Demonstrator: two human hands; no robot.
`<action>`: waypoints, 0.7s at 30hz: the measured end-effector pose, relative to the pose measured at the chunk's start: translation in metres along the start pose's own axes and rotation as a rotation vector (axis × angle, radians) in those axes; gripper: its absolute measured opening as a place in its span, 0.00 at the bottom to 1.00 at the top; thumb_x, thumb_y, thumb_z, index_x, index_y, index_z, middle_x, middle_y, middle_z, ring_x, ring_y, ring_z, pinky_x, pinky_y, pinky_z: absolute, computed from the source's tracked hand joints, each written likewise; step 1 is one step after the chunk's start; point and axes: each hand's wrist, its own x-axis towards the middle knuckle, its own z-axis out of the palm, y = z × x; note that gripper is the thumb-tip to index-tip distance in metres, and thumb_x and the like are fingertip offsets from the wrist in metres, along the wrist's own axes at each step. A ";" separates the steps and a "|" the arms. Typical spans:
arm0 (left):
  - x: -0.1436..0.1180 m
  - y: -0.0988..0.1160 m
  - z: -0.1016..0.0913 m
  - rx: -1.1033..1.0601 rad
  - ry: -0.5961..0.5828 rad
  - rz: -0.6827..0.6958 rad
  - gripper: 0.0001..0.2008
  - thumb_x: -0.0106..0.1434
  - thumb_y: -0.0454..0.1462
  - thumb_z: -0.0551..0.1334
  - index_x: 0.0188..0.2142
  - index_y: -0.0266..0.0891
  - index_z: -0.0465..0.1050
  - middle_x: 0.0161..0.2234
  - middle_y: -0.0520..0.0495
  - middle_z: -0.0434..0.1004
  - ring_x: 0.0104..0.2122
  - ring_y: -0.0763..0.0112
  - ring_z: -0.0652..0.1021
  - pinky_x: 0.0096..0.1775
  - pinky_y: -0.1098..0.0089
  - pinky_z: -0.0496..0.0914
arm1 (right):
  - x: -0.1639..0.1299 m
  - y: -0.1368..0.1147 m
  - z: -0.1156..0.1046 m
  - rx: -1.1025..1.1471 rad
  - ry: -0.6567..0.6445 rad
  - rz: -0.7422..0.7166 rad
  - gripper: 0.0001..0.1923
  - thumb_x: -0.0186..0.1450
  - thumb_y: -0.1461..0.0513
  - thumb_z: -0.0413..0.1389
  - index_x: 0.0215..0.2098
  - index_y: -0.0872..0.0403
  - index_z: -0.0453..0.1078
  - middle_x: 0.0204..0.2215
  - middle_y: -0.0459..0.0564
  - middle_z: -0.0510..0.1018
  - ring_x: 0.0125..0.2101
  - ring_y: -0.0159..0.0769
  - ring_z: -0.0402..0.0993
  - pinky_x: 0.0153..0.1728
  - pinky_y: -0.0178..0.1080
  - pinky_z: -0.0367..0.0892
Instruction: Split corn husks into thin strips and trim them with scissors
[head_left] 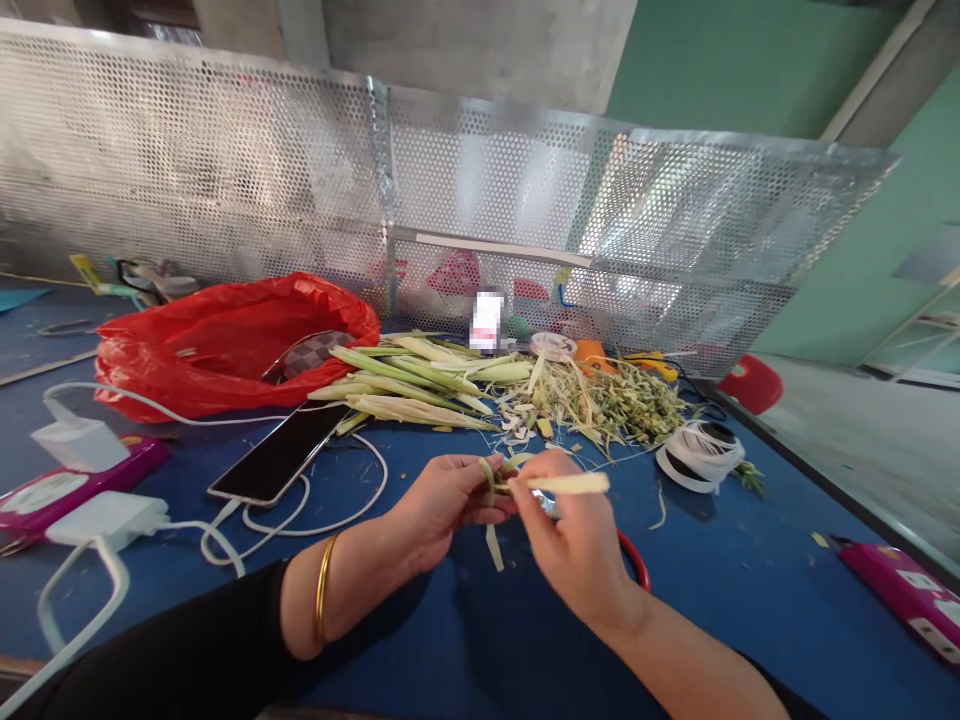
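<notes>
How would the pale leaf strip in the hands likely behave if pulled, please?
Probably floppy: the strip dangles limp below the left hand. Likely light: the right hand pinches its other end with fingertips alone. It may tear, being thin.

A red plastic bag (225,340), phone (279,453) and tape roll (700,453) lie on the blue table (750,580).

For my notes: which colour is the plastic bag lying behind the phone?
Red; the plastic bag shows clearly in the head view, left of the green stalks.

Open counter R of hands, clutter L & ahead
Bare blue counter (750,590) to R; phone (281,452) w/ cables (315,515) blocks L, leaf pile (420,385) & tape roll (701,452) ahead, mesh screen (525,210) behind.
</notes>
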 end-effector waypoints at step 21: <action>-0.003 0.009 0.000 0.240 -0.072 0.149 0.12 0.50 0.37 0.67 0.35 0.33 0.78 0.34 0.44 0.80 0.30 0.73 0.78 0.35 0.75 0.71 | 0.011 0.019 0.006 0.544 -0.119 0.755 0.11 0.61 0.53 0.54 0.28 0.51 0.62 0.20 0.42 0.72 0.16 0.36 0.74 0.17 0.36 0.69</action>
